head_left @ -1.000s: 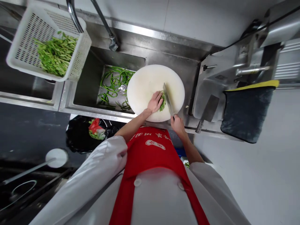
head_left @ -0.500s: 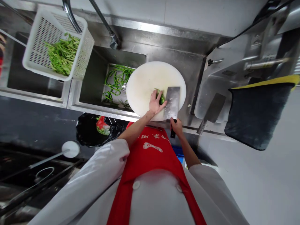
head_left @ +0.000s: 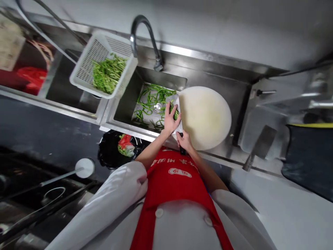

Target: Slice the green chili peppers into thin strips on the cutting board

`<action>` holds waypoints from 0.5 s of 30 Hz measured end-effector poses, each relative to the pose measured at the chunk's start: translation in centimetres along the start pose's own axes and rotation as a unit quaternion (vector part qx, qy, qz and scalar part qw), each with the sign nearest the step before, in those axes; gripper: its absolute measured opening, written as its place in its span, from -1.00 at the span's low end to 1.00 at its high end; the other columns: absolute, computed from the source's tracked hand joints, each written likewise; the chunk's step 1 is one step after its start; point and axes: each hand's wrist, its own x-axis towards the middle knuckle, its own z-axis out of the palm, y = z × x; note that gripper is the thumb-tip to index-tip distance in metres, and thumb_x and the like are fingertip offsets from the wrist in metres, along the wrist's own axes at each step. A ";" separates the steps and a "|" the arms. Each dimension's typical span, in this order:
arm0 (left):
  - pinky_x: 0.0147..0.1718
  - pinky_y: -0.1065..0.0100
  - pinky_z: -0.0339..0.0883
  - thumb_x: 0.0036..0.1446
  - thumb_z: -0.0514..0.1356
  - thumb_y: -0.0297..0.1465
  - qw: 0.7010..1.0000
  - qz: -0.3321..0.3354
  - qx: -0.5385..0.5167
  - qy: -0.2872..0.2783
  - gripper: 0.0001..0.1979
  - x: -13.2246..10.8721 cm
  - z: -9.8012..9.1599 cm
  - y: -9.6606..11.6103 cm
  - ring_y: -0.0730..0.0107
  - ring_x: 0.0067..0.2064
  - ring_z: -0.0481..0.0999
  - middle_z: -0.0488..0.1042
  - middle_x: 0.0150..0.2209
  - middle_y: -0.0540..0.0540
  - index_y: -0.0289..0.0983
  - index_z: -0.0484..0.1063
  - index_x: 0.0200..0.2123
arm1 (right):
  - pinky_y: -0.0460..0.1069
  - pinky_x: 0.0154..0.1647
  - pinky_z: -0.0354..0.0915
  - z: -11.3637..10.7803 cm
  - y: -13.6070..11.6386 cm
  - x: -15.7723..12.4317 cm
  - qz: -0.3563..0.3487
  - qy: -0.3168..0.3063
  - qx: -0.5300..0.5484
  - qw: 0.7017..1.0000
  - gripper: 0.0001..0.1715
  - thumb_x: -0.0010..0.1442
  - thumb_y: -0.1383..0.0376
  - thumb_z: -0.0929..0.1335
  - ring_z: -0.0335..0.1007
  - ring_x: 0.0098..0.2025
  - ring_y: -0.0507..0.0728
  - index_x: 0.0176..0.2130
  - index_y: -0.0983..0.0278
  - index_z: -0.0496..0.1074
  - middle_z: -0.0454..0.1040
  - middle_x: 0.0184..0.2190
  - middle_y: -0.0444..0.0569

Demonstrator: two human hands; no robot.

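My right hand (head_left: 184, 141) is closed round the black handle of a cleaver (head_left: 174, 98). The wide blade lies flat, over the left rim of the round white cutting board (head_left: 208, 116) and the sink's right side. A small bunch of cut green beans (head_left: 176, 114) rests on the blade. Over it my left hand (head_left: 170, 122) holds the bunch against the metal, thumb and fingers spread around it. Long green beans (head_left: 148, 100) lie loose in the sink basin (head_left: 125, 107) to the left. Part of the bunch is hidden under my fingers.
A white perforated basket (head_left: 80, 74) with leafy greens (head_left: 109, 74) straddles the sinks. Behind the basin curves a faucet (head_left: 143, 19). Another cleaver (head_left: 264, 142) lies at right, near a dark cloth (head_left: 309, 156). Below the counter sits a black-lined bin (head_left: 106, 149).
Both hands have moved left from the middle of the board to its sink-side edge, carrying the cleaver and bunch. The beans now lie on the blade. The view has shifted left.
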 end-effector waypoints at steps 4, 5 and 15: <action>0.41 -0.08 -0.05 0.33 0.04 -0.02 0.996 -0.018 0.028 0.084 -0.40 5.4 -11.5 -7.8 -0.05 0.47 -0.09 -0.10 0.45 -0.20 -0.19 0.23 0.31 | -0.12 -0.73 0.16 10.5 -7.2 6.5 -0.085 -0.064 0.008 0.994 -0.61 0.28 -0.08 0.28 0.22 -0.72 0.00 -0.34 0.13 0.17 0.25 -0.69 -0.31; 0.41 -0.08 -0.04 0.33 0.05 -0.01 0.994 -0.020 0.031 0.102 -0.40 7.1 -14.5 -10.0 -0.06 0.46 -0.07 -0.07 0.45 -0.21 -0.19 0.23 0.31 | -0.13 -0.72 0.17 13.2 -9.6 8.4 -0.100 -0.082 0.003 0.992 -0.61 0.28 -0.09 0.28 0.24 -0.71 0.00 -0.33 0.13 0.17 0.26 -0.68 -0.30; 0.35 -0.31 -0.17 0.33 0.01 0.00 0.970 -0.091 0.032 0.222 -0.40 24.9 -33.3 -30.3 -0.08 0.43 -0.02 0.15 0.34 -0.31 -0.27 0.26 0.24 | -0.12 -0.73 0.14 26.4 -24.6 17.9 -0.135 -0.045 -0.098 0.985 -0.63 0.31 -0.05 0.28 0.27 -0.69 0.02 -0.28 0.17 0.25 0.30 -0.62 -0.22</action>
